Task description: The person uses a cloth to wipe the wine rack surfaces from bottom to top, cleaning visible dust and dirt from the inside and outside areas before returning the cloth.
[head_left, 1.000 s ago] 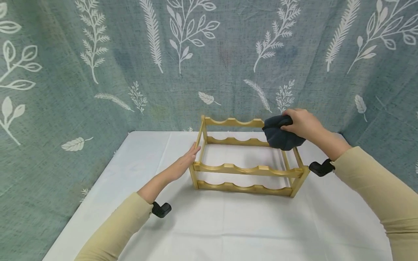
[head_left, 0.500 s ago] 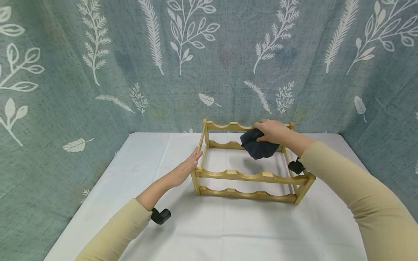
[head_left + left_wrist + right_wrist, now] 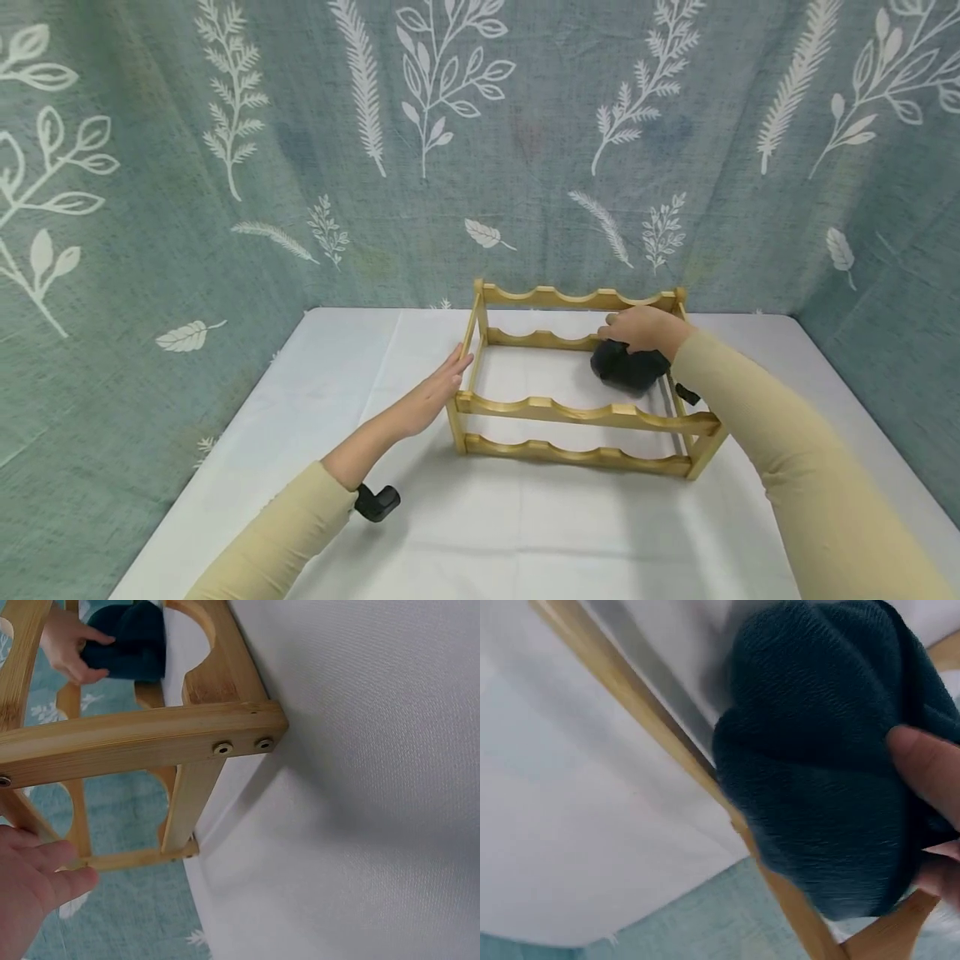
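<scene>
A light wooden rack (image 3: 551,408) with scalloped rails stands on the white-covered table. My left hand (image 3: 423,404) touches its left end with fairly straight fingers, also visible beside the bars in the left wrist view. Inside the frame, toward its right end, my right hand (image 3: 641,327) holds a bunched dark blue cloth (image 3: 630,371) from above. In the right wrist view the cloth (image 3: 817,765) looks soft and folded, pinched between thumb and fingers. It hangs low between the front and back rails, near the right end bars. Part of my gripping fingers is hidden behind it.
The white tablecloth (image 3: 517,521) spreads in front of the rack and to both sides. A grey-green curtain (image 3: 525,208) with white leaf patterns hangs close behind the table and along the sides. The rack's front rail (image 3: 626,415) stands between my body and the cloth.
My right hand has carried the cloth from above the rack's right end, first leftward and down, then lower into the frame. My left hand stays at the rack's left end.
</scene>
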`<action>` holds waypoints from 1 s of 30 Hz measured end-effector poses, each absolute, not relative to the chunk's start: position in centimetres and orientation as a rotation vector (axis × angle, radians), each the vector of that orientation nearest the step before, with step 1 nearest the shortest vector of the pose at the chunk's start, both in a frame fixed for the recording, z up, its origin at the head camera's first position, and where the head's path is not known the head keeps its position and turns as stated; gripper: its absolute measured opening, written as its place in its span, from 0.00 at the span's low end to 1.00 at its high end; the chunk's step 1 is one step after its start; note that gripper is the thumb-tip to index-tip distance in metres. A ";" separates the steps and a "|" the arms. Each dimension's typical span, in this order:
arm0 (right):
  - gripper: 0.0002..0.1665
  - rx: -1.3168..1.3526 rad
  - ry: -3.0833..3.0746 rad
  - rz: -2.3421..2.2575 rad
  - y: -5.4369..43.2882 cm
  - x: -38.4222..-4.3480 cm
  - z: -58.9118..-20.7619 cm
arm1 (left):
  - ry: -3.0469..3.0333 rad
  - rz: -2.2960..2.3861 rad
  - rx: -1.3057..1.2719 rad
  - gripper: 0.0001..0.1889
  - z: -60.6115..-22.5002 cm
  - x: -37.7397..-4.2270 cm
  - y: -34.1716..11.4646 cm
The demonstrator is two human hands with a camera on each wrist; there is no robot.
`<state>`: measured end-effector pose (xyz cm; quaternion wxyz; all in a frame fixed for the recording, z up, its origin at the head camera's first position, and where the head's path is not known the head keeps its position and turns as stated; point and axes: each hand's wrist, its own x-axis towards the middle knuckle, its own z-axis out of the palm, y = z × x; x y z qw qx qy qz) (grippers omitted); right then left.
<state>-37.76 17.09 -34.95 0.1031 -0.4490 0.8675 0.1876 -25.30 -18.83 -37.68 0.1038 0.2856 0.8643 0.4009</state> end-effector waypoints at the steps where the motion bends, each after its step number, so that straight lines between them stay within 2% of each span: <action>1: 0.22 -1.270 2.564 0.513 17.4 -37.8 -35.0 | 2.550 1.182 0.842 0.28 -37.7 -25.3 -18.8; 7: 0.34 -0.931 2.495 0.272 18.1 -38.2 -35.3 | 2.550 1.189 0.844 0.28 -37.6 -25.1 -18.7; 11: 0.36 -0.885 2.481 0.260 18.2 -38.7 -35.7 | 2.546 1.190 0.847 0.28 -37.6 -25.1 -18.7; 23: 0.18 -1.347 2.611 0.503 14.9 -39.5 -36.5 | 2.536 1.206 0.833 0.31 -37.9 -25.2 -19.1; 30: 0.24 -1.455 2.751 0.461 10.2 -38.7 -36.0 | 2.536 1.203 0.833 0.32 -38.0 -25.1 -19.2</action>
